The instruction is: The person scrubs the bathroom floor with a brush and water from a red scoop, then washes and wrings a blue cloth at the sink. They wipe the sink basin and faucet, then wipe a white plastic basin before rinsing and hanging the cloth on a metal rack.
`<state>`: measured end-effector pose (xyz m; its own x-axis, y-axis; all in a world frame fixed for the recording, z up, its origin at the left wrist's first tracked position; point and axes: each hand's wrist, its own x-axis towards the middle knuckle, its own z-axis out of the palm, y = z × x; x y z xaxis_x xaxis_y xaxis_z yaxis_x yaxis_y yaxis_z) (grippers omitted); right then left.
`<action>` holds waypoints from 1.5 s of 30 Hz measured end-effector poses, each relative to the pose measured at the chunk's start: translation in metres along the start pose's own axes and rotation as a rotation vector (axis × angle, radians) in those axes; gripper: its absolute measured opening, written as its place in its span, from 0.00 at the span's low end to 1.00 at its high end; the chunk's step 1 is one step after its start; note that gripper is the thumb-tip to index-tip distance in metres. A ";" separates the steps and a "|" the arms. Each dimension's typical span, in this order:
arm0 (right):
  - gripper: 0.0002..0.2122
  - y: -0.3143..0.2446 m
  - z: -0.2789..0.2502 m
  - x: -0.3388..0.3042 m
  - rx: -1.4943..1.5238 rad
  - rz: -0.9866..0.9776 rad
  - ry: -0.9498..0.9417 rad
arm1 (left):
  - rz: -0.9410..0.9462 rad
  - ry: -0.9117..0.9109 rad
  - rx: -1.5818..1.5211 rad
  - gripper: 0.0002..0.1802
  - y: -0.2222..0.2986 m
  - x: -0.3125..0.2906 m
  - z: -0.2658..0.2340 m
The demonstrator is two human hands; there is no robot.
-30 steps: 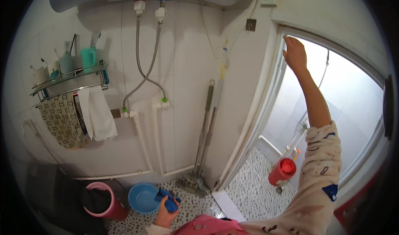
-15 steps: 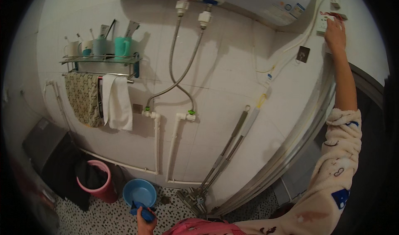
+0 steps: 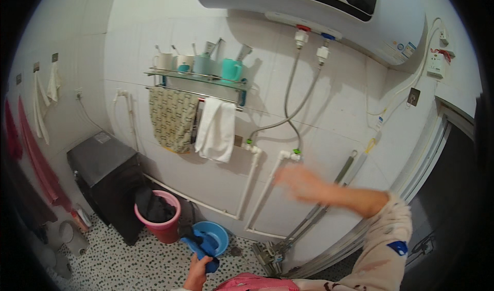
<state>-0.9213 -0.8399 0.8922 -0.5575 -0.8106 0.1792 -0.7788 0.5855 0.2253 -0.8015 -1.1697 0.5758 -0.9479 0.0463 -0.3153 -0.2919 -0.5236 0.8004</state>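
My left hand [image 3: 196, 272] is closed around a blue cloth [image 3: 201, 244] with a dark part, low in front of me. The cloth overlaps the near side of a light blue basin [image 3: 220, 233] on the floor. Whether it touches the basin I cannot tell. My right hand [image 3: 303, 184] is in the air before the white tiled wall, in front of the pipes and close to two mop handles [image 3: 343, 168]. Motion smears its fingers, and no object shows in it.
A pink bucket [image 3: 172, 228] with dark cloth stands beside a black washing machine [image 3: 105, 157]. A glass shelf [image 3: 198, 76] carries cups; towels [image 3: 216, 129] hang below. Above are a water heater [image 3: 309, 13] and crossed hoses [image 3: 291, 80]. A socket strip [image 3: 436, 65] is at right by a doorway.
My right hand has left the socket strip and come down and left. The view has turned left and up. My left hand still holds the blue cloth by the basin.
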 end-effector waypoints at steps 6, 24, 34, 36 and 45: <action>0.31 -0.185 0.125 0.073 0.708 -0.129 -0.246 | 0.387 -0.018 0.181 0.33 0.040 -0.028 -0.021; 0.09 -0.332 0.289 0.217 1.599 0.668 -0.213 | 0.606 0.547 0.060 0.26 0.093 -0.130 -0.196; 0.09 -0.353 0.332 0.381 1.803 0.438 -0.461 | 0.519 0.683 0.007 0.22 0.148 -0.091 -0.291; 0.15 -0.356 0.331 0.426 2.080 0.377 -0.497 | 0.470 0.827 0.036 0.19 0.157 -0.081 -0.323; 0.24 -0.509 0.430 0.548 2.541 0.725 -1.250 | 0.485 0.899 0.351 0.19 0.235 -0.086 -0.370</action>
<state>-0.9542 -1.5884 0.4638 0.0927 -0.8249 -0.5576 0.9246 0.2791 -0.2593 -0.7414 -1.6115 0.6027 -0.5730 -0.8166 -0.0691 -0.0665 -0.0377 0.9971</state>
